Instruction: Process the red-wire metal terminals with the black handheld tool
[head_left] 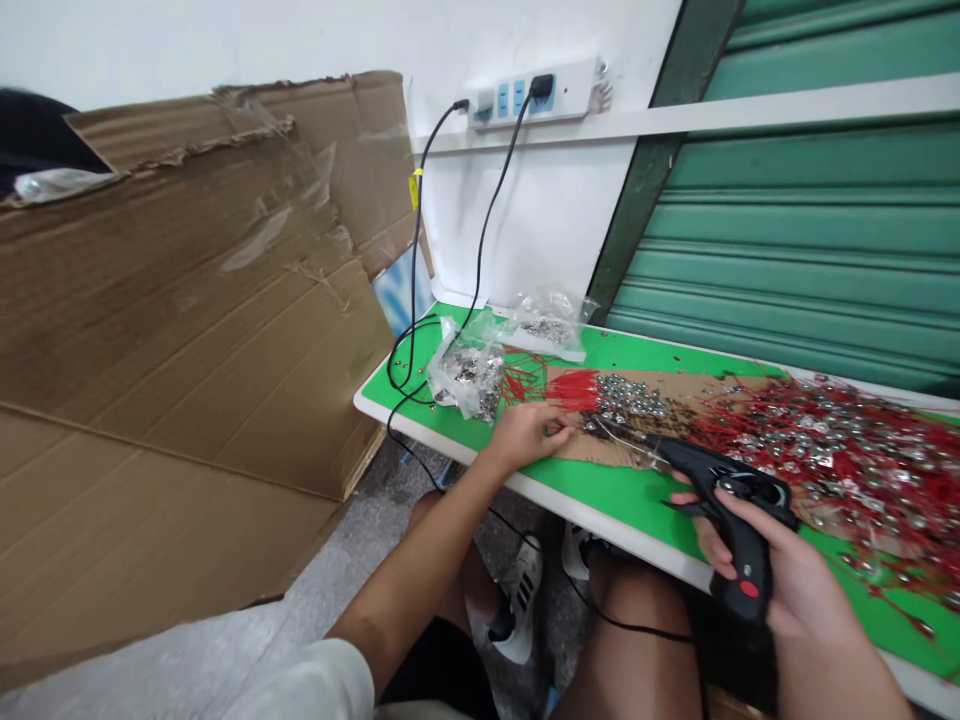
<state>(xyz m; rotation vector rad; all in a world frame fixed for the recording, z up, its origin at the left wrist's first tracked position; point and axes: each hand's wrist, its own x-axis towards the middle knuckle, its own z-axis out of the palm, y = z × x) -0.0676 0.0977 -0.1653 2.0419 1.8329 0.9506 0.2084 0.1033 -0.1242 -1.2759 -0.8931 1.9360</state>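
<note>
My right hand clamped on glue gun; left hand resting by cardboard mat, can't tell its grip.

The green-topped table has a white edge. A flat cardboard sheet lies on it, carrying loose metal pieces and red strands. Clear plastic bags and black cables lie at its left end.
</note>
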